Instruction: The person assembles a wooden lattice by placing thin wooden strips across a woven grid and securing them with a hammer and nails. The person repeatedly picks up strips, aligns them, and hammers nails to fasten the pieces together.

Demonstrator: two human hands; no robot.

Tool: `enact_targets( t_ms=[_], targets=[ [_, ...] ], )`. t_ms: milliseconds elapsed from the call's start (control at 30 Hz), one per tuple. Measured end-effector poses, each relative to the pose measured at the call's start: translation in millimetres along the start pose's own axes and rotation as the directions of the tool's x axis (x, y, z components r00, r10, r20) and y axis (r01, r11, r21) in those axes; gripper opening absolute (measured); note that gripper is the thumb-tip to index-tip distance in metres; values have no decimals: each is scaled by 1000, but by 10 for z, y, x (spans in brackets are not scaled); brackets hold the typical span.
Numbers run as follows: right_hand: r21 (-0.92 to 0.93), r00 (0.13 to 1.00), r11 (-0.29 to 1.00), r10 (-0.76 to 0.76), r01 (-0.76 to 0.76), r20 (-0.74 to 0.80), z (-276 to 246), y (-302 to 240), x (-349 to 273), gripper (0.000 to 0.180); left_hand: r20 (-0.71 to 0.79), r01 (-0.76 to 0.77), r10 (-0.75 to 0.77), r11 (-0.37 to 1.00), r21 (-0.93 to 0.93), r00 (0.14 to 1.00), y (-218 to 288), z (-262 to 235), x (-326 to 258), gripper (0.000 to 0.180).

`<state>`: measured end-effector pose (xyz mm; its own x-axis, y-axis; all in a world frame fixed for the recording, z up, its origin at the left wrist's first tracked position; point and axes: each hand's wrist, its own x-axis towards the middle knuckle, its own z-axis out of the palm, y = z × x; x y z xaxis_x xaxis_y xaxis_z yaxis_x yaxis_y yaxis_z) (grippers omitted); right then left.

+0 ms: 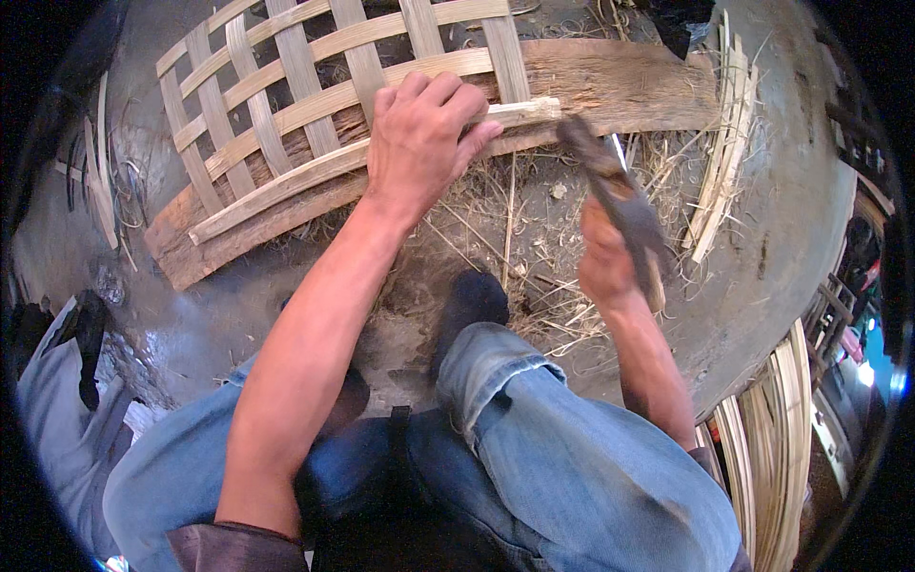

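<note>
A lattice of woven bamboo strips (286, 71) lies on a rough wooden plank (610, 86) in front of me. Along its near edge runs a thicker split-bamboo strip (286, 194), whose rough right end sticks out past the lattice. My left hand (424, 143) is closed over this strip, fingers curled and thumb pointing right, pressing it against the plank. To the right, just off the strip's end, my right hand (607, 253) grips a dark, broad tool (624, 205) like a heavy blade. Motion smears the tool, so its exact kind is unclear.
Loose bamboo strips (726, 143) lie at the plank's right end, others (100, 181) at far left. Fibre shavings (562, 310) litter the floor near my foot (477, 300). A bundle of long strips (772, 439) stands beside my right knee; grey cloth (67, 410) is at left.
</note>
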<state>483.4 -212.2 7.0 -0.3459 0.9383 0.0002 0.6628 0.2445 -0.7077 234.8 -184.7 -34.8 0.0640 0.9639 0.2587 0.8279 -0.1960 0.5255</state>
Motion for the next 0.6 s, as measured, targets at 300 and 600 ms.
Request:
enact_targets(
  t_ms=[300,600],
  targets=[
    [27,965,965,-260,261,-30,19,-179,128,20,17,18,-18,1000,-1,1000,-11,-35,-18,25],
    [6,997,997,-72,72,5,10,-350,154,17,53,-42,47,995,-91,997,-116,-52,-64,22]
  ],
)
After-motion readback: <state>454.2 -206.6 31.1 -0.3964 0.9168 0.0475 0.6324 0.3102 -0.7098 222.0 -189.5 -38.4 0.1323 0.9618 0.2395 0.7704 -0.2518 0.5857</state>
